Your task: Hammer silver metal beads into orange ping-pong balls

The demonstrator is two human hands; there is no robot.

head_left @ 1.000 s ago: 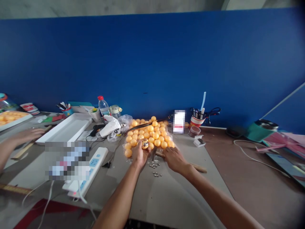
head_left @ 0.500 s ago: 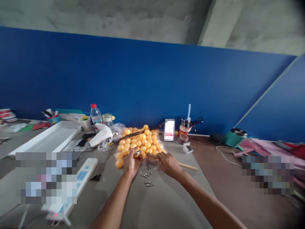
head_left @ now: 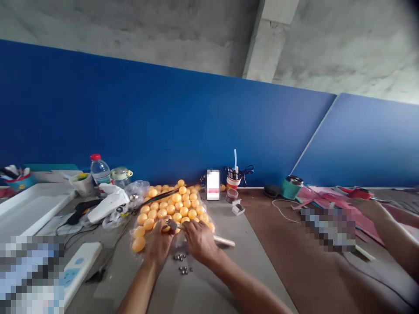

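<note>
My left hand (head_left: 159, 244) is closed around a small round thing, mostly hidden by fingers and tool; an orange ball with a shiny metal spot showed there earlier. My right hand (head_left: 201, 240) grips a wooden-handled tool (head_left: 224, 240), whose handle sticks out to the right. Its dark blocky head (head_left: 172, 224) lies over what my left fingers hold; whether it touches is unclear. Just beyond both hands, many orange balls (head_left: 162, 213) lie in clear plastic. Several small steel balls (head_left: 183, 270) rest on the grey mat between my forearms.
A black strap (head_left: 160, 197) crosses the balls. A phone-like white screen (head_left: 213, 185), pen cup (head_left: 233, 182) and small box (head_left: 238, 209) stand behind. At left are a bottle (head_left: 100, 170), white tray (head_left: 39, 196) and power strip (head_left: 80, 270). Another person's arm (head_left: 389, 231) reaches in at right.
The view has turned right, and another person's arm has come into sight. My right hand has moved closer to my left, bringing the tool's head over the held thing.
</note>
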